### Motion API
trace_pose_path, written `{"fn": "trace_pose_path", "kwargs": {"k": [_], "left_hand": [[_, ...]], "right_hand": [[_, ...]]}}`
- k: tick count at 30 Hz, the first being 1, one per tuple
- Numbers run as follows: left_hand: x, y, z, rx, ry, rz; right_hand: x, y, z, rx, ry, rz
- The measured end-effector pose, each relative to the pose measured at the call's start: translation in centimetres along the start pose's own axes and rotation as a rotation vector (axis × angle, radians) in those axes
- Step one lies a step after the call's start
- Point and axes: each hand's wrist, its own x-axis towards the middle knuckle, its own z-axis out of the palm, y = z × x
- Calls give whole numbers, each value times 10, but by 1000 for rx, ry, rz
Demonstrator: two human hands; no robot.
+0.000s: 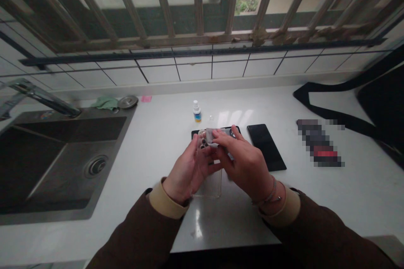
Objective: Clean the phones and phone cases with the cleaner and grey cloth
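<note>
My left hand (186,172) holds a clear plastic phone case (211,183) upright by its edge, with the case's camera cut-out near the top. My right hand (243,162) pinches a small grey-white wipe (217,136) against the upper part of the case. Part of the case is hidden behind my fingers. Just beyond my hands, a black phone (215,131) lies mostly hidden. A second black phone (267,147) lies face up to the right of my right hand. A small white-capped dropper bottle (197,112) stands behind them.
A steel sink (75,164) with a drain and a chrome faucet (41,96) lies to the left, with a green cloth (105,103) and a round metal lid (128,101) behind it. A blurred object (318,143) and black fabric (378,101) lie right on the white counter.
</note>
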Motion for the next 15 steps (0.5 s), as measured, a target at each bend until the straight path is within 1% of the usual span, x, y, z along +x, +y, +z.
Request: {"fn": "trace_pose_path", "kwargs": {"k": [3, 5, 8, 10, 13, 15], "left_hand": [[2, -7, -4, 54, -15, -14], [5, -11, -6, 55, -13, 3], [7, -11, -6, -15, 26, 60], [5, -5, -5, -44, 68, 82], [1, 9, -3, -19, 119, 81], [-1, 17, -3, -12, 144, 105]], "right_hand": [[0, 0, 3, 43, 5, 5], [1, -2, 5, 82, -33, -34], [1, -6, 6, 156, -96, -113], [1, -10, 6, 199, -151, -173], [0, -15, 6, 257, -252, -275], [-1, -18, 5, 285, -304, -343]]}}
